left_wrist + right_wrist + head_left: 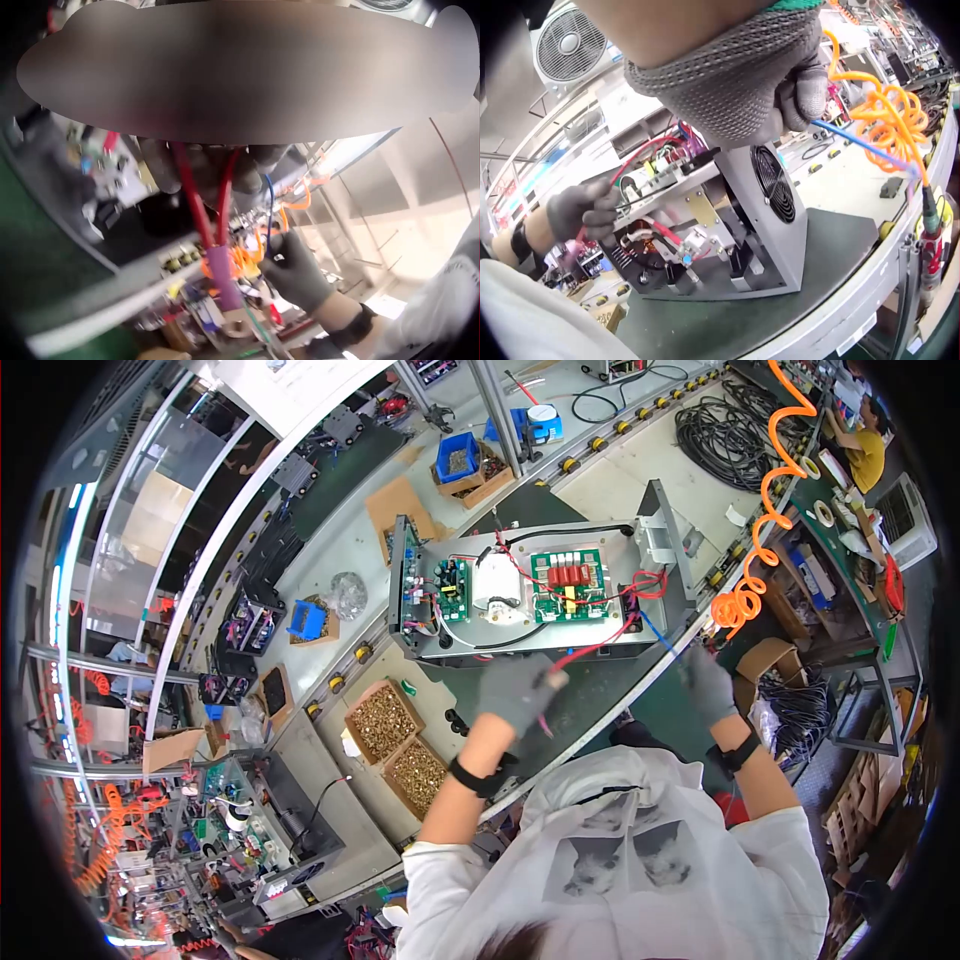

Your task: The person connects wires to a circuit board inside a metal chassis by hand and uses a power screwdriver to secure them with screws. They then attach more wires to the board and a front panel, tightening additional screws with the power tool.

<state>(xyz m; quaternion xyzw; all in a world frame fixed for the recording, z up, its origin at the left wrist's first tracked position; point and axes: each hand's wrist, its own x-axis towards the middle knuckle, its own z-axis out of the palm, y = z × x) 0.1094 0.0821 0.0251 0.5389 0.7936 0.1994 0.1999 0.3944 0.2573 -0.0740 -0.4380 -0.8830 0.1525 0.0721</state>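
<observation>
An open metal chassis (470, 645) with green circuit boards (567, 600) stands on the bench in front of the person. The gloved left hand (515, 695) grips a pair of red wires (196, 199), which end in a purple sleeve (222, 277) below the fingers. To the right, the gloved right hand (708, 685) holds a blue wire (866, 146), curled fingers around it; this wire runs from the chassis in the head view. The right wrist view shows the chassis's side fan (772, 184) beneath that hand. Part of the left wrist view is blurred out.
Two boxes of small brass-coloured parts (384, 722) sit left of the left hand. A coiled orange air hose (738, 608) hangs at the bench's right edge. Black cable coils (730, 445) lie at the back right. Another person (868, 445) is at the far right.
</observation>
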